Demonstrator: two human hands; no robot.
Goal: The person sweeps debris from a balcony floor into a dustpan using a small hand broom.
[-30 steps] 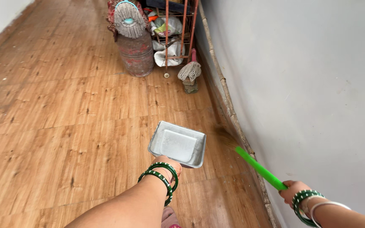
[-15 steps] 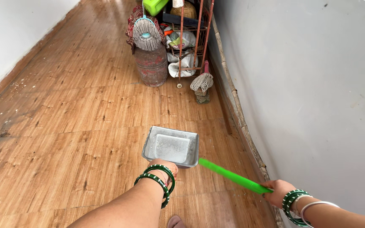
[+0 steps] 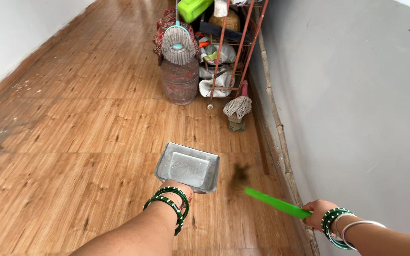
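My left hand (image 3: 179,188) grips the near edge of a grey metal dustpan (image 3: 189,166), held above the wooden floor (image 3: 81,128) with its open side facing away from me. My right hand (image 3: 317,212) is closed on the green handle of a broom (image 3: 274,203). The broom's dark bristle head (image 3: 238,176) is blurred, just right of the dustpan and close to it. Green bangles ring both wrists.
A grey wall (image 3: 352,104) runs along the right with a thin pole (image 3: 276,118) at its base. Ahead stand a rusty drum (image 3: 180,80) topped by a mop head, a small mop (image 3: 237,106) and a red metal rack (image 3: 231,42) with clutter. A white wall lies at the left.
The view has tilted up, showing more of the rack. The broom has swung left from the wall's base towards the dustpan, its head now beside the pan.
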